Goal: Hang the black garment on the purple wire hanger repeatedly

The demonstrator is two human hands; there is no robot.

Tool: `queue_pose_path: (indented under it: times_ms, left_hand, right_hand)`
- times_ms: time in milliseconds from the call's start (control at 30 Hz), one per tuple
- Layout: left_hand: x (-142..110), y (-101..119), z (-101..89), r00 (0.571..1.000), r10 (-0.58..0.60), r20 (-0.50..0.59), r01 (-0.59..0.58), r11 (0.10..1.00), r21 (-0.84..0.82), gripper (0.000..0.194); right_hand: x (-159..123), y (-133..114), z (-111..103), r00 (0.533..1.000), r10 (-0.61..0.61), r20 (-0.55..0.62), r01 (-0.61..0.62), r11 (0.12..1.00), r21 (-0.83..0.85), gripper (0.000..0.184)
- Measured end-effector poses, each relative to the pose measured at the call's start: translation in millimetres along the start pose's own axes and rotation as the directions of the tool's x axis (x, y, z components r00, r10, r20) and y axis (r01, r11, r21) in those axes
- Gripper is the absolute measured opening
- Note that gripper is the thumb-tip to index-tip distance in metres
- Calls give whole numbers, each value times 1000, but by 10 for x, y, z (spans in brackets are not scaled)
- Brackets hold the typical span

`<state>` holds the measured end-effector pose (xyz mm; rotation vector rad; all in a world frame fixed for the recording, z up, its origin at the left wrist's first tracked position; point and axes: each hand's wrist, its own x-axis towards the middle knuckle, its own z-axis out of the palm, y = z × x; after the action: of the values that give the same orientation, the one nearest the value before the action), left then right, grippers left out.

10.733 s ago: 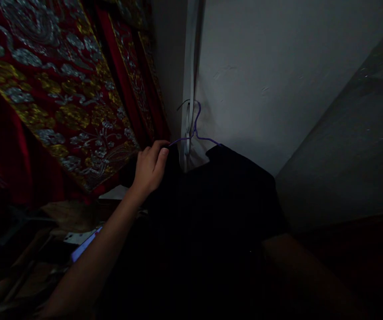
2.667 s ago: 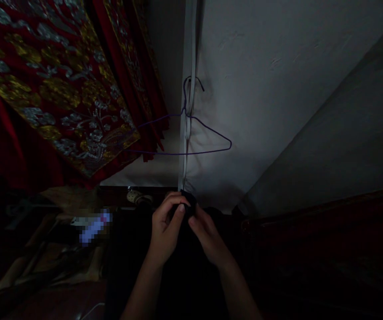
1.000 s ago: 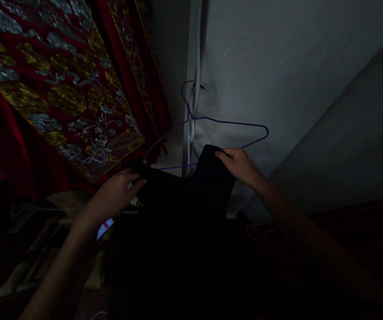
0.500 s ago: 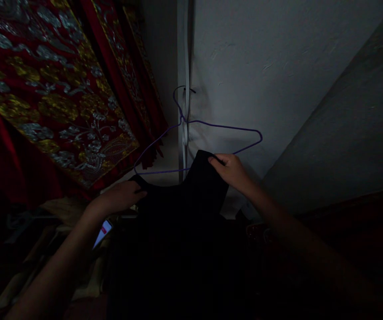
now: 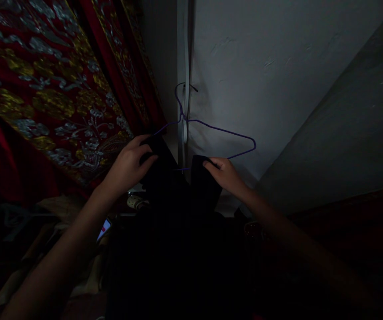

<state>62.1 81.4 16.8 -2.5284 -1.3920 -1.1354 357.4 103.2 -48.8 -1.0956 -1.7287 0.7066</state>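
Observation:
A thin purple wire hanger (image 5: 225, 129) hangs by its hook at a pale vertical strip on the wall. Black sleeveless-looking clothing (image 5: 178, 209) is in both hands; its lower part fades into the dark. My left hand (image 5: 133, 158) is closed on the garment's left shoulder part, which covers the hanger's left end. My right hand (image 5: 221, 169) pinches the right shoulder part between thumb and fingers, in front of the hanger's lower bar. The hanger's right end sticks out bare beyond that hand.
Red cloth (image 5: 54, 102) with gold and silver embroidery hangs at the left. A lit phone (image 5: 103, 229) lies below my left forearm, near a light-coloured perforated shoe (image 5: 134, 202). The grey wall (image 5: 261, 80) fills the right side. A white strip (image 5: 187, 53) runs down it.
My left hand has moved up and right, raising the garment's left shoulder over the hanger's left end. My right hand has shifted slightly left and down. The hanger's right end has tipped down.

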Motion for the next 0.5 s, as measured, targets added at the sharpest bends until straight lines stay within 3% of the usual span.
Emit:
queue_pose_path:
  times_ms: [67,133,233,333,433,500]
  left_hand:
    - [80,-61,79,995,-6,-104,3,999,-32,15]
    - [134,-157,145,981,-48,-190,33,996,-78,21]
    - [155,-268,193,972,-37,-231,22,998,-67,28]
    - [133,-301,181,970,19,-240,-15,1000,18,24]
    - [120,-303,136,966,39,-254,-26,998,54,23]
    - [125,-304,98,966,55,-251,-40,997,65,23]
  right_hand:
    - [-11,-13,2,999,-41,11,41,999,-22,39]
    - [-26,-13,-23,996,-89,-12,88,994,-63,36]
    - [-72,26,-99,977,-177,-121,161,978,-132,28]
    - [-108,112,-240,912,-278,-300,210,948,-239,34]
    - [-58,203,-474,820,-290,-494,135,936,-325,46]
    - [27,235,-661,808,-267,-525,85,935,-344,44]
